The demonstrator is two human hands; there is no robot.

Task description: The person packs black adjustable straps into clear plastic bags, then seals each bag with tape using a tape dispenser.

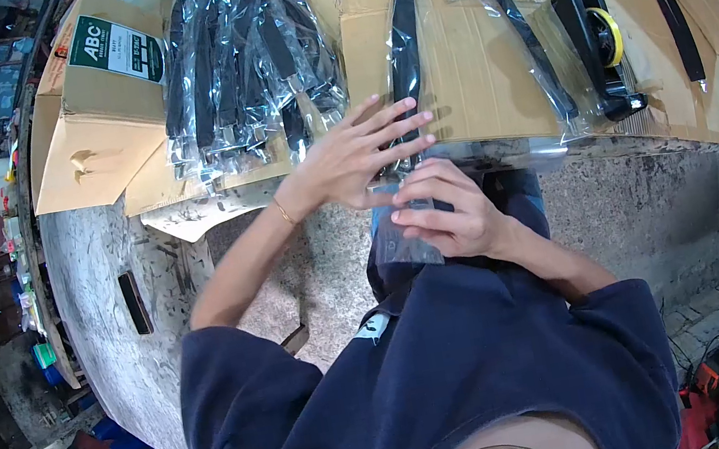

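My left hand is over the front edge of the cardboard, its fingers stretched out and apart. It lies across a black strap in a clear plastic sleeve, which runs away from me. Close beside it, my right hand has its fingers curled on the near end of a clear plastic sleeve, which hangs over my lap. What lies under the right fingertips is partly hidden. To the right, another black strap lies slanting in clear plastic.
A pile of black straps in clear plastic lies left. An open cardboard box with a green label stands beyond it. At right are a black tape dispenser and a bare black strap. A dark phone-like object lies left.
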